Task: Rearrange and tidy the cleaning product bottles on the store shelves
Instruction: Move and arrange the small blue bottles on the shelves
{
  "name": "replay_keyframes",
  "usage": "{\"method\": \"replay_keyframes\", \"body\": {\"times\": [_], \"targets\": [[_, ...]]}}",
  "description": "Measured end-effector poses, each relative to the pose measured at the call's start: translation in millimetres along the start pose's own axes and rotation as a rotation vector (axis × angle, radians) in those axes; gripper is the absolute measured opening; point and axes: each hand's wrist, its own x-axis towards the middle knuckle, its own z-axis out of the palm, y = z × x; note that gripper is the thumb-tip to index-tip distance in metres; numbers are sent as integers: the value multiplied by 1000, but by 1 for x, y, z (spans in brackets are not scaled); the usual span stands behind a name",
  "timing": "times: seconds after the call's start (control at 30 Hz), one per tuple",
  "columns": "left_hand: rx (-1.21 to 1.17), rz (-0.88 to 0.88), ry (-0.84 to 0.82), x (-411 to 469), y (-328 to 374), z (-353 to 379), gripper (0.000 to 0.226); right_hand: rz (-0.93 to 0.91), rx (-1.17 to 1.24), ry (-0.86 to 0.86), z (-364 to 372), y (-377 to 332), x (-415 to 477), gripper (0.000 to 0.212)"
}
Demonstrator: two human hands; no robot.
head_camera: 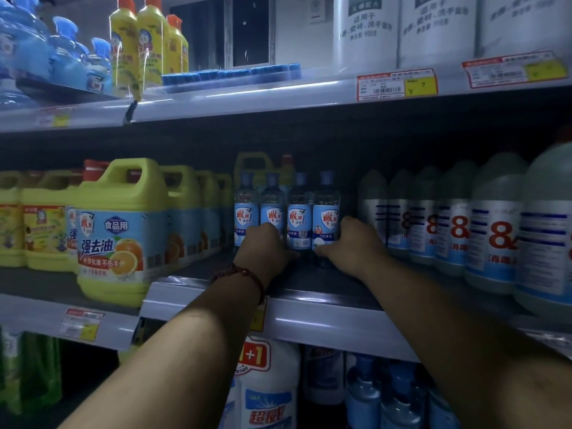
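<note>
Left grip (266,244) clamps the second upright bottle (272,209), right grip (349,243) the end bottle (325,212), both set back from the front edge of the shelf (309,308).

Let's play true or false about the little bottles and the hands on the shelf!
1. Four small clear bottles with blue caps stand in a row on the grey middle shelf. True.
2. The left hand wears a green watch. False: a red bead bracelet circles that wrist.
3. The right hand holds the rightmost small bottle near its bottom. True.
4. The big yellow plastic jugs with handles stand right of the small bottles. False: they stand left; pale bottles marked 84 stand right.
</note>
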Motion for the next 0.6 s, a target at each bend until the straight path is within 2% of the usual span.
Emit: {"method": "replay_keyframes", "body": {"times": [0.37, 0.6], "targets": [[63, 42, -21, 1, 1, 5, 66, -13, 16, -7, 1, 1, 0, 59], [140, 125, -75, 0, -1, 8, 49, -2, 27, -19, 3, 4, 1, 53]]}}
